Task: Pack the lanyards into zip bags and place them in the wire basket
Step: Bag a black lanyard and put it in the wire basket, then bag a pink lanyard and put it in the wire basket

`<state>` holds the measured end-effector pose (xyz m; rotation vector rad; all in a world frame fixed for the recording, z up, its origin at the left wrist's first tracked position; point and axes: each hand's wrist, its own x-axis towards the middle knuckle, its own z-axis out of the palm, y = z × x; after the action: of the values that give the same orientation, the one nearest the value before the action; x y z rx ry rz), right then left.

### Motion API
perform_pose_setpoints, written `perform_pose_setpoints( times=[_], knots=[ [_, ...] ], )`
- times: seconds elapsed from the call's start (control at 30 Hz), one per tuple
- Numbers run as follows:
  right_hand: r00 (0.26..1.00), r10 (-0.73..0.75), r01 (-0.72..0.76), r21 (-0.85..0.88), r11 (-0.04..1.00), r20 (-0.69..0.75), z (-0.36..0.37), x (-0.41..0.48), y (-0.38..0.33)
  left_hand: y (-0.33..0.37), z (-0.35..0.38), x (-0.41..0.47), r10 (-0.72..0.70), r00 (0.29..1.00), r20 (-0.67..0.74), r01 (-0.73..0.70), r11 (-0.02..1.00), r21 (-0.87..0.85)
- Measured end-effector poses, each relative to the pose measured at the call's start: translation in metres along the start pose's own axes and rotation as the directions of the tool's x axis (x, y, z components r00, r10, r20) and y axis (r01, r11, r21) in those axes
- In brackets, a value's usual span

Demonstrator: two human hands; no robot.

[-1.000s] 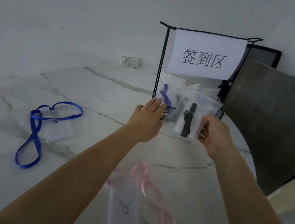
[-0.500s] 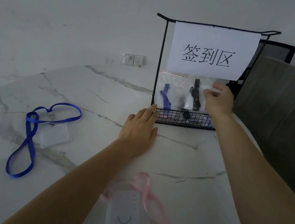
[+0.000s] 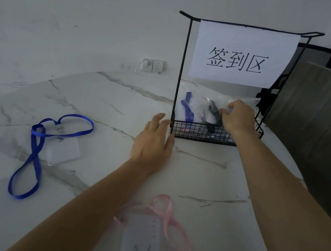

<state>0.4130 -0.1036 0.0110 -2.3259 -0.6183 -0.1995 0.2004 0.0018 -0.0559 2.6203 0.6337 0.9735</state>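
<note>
Right hand, fingers curled, pinches the clear plastic zip bag containing a black lanyard inside the black wire basket. Left hand rests open on the white marble table, just beside the basket.

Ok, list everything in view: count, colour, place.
table: one, white marble, foreground
wire basket: one, black, far side of table
paper sign: one, white with black characters, on basket's top bar
blue-lanyard bag: one, clear, in basket, left
black-lanyard bag: one, clear, in basket, right
blue lanyard: one, blue, clear card holder, table left
pink lanyard: one, pink, white card, near table edge
wall socket: one, white, back wall
chair: one, grey, right of table
mesh panel: one, black, behind basket
left hand: one, open fingers, beside basket's front left corner
right hand: one, gripping black-lanyard bag
</note>
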Motion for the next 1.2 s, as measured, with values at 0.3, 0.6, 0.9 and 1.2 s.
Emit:
perform_pose_setpoints(
  times=[0.3,0.6,0.9,1.2],
  knots=[
    [0.973,-0.152,0.157,0.015,0.988,-0.171,-0.010,-0.060,-0.004,-0.021,-0.026,-0.001,-0.581,0.800,0.152,0.563,0.639,-0.524],
    [0.772,-0.341,0.231,0.263,0.937,0.536,-0.022,-0.177,-0.021,-0.021,-0.068,-0.062,-0.629,0.759,0.166,0.560,0.502,-0.659],
    [0.751,-0.344,0.330,0.130,0.935,0.563,-0.014,-0.224,-0.034,-0.017,-0.094,-0.094,-0.682,0.719,0.132,0.534,0.421,-0.734],
    [0.970,-0.165,0.129,0.203,0.971,0.176,0.021,-0.205,-0.037,-0.012,-0.100,-0.096,-0.543,0.832,0.112,0.528,0.715,-0.457]
  ],
)
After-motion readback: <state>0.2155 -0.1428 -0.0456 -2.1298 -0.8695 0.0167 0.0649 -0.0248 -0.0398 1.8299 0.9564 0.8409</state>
